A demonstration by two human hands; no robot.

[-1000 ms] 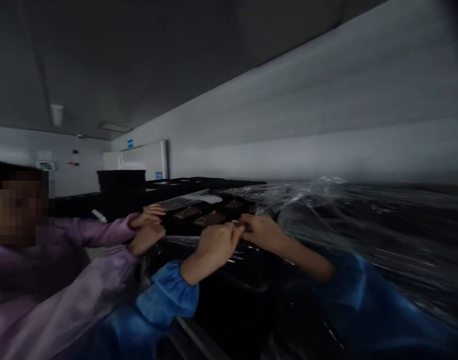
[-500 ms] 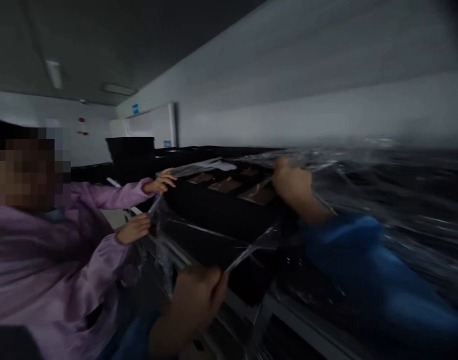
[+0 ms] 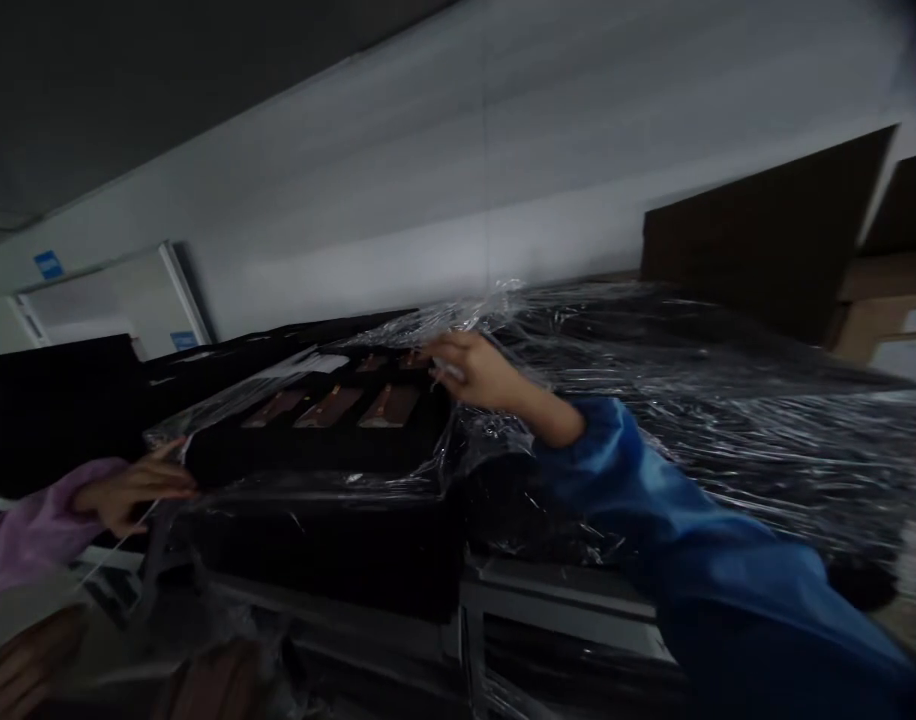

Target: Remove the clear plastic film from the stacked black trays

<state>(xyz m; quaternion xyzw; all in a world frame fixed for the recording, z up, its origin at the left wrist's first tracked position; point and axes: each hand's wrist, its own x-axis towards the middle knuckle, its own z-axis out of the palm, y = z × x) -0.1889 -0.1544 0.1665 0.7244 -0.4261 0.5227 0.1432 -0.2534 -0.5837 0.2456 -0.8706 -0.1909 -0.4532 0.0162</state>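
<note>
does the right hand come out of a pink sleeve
No, the right hand comes out of a blue sleeve; the pink sleeve is at the far left.

"How is the light?"
"Dim: cool gray falls on the wall behind the clear film, palest just above it, while the ceiling to its upper left lies nearly black."
"Any glare?"
"White glints streak the film; the black tray left of it loses detail in shadow."
"Sharpness?"
"Soft, with a shadowed hand smeared lower left of the film, and edges stretched."
</note>
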